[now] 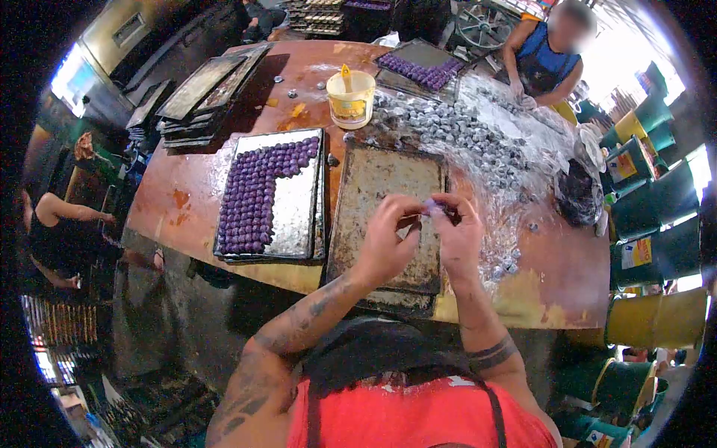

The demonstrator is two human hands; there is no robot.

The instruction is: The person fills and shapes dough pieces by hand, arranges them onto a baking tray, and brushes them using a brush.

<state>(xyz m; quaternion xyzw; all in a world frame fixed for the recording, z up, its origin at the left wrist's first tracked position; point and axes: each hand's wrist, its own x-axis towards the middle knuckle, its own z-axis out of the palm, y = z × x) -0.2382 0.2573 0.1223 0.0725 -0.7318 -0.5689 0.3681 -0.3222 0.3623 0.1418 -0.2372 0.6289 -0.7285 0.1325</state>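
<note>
My left hand and my right hand meet above a worn, stained metal tray. Between their fingertips is a small purple piece, pinched by both hands. To the left, a tray with a floured or pale lining holds rows of round purple balls; its lower right part shows bare lining. Right of the worn tray, many grey-white dusted pieces lie scattered on floury plastic.
A white tub with a yellow handle stands at the back middle. Stacked trays lie at back left, another tray of purple balls at the back. A co-worker works at back right; another person is at far left. Green buckets line the right.
</note>
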